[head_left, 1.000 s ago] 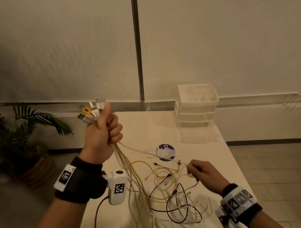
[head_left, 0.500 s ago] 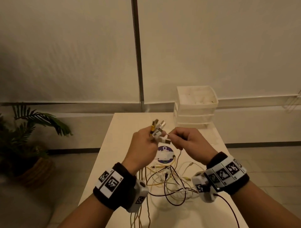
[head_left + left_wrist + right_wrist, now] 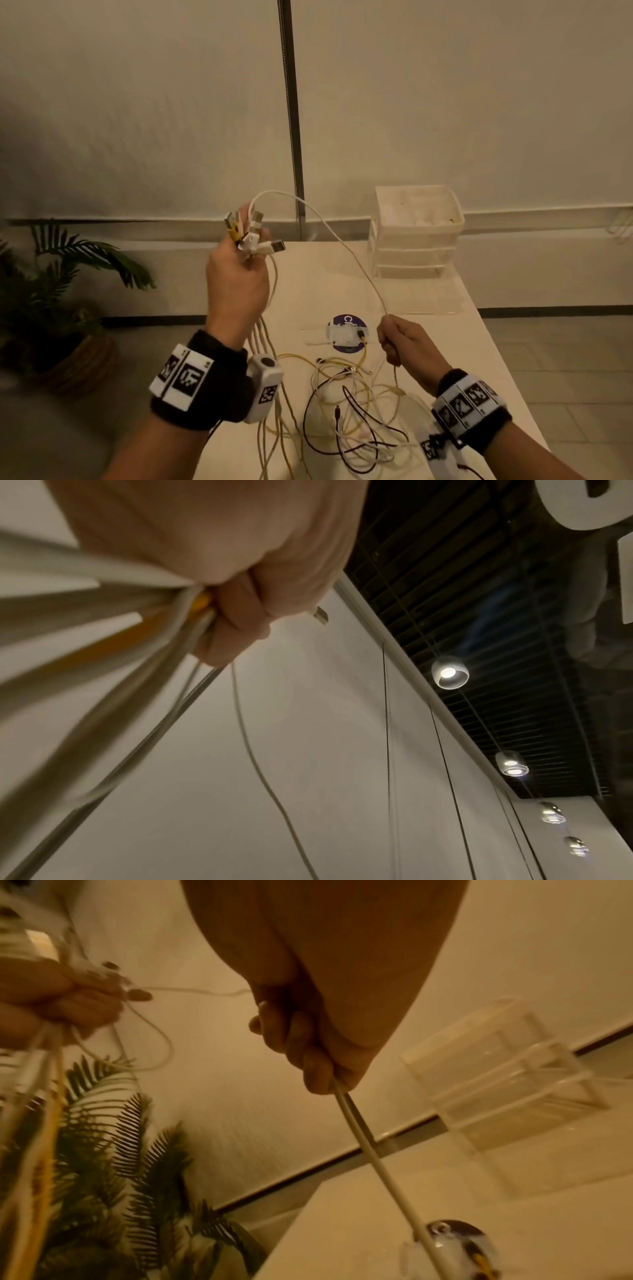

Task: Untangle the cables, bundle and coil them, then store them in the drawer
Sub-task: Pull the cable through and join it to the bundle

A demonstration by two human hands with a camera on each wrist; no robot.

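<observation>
1. Your left hand (image 3: pixel 236 284) is raised left of the drawer unit (image 3: pixel 416 233), fist closed round a bunch of cables (image 3: pixel 267 339).
2. Your right hand (image 3: pixel 407 346) grips one white cable (image 3: pixel 342 240), nearer you than the drawers.
3. Tangled cables (image 3: pixel 349 411) lie on the table (image 3: pixel 322 274).

The light was dim and warm, tinting every view yellowish. Small ceiling lamps (image 3: pixel 449 672) glared at the right of the left wrist view, perhaps the main source. Near cables (image 3: pixel 85 631) at its left edge smeared into blur. The right wrist view was soft throughout, its lines bent toward the edges. The head view darkened toward its left side.
</observation>
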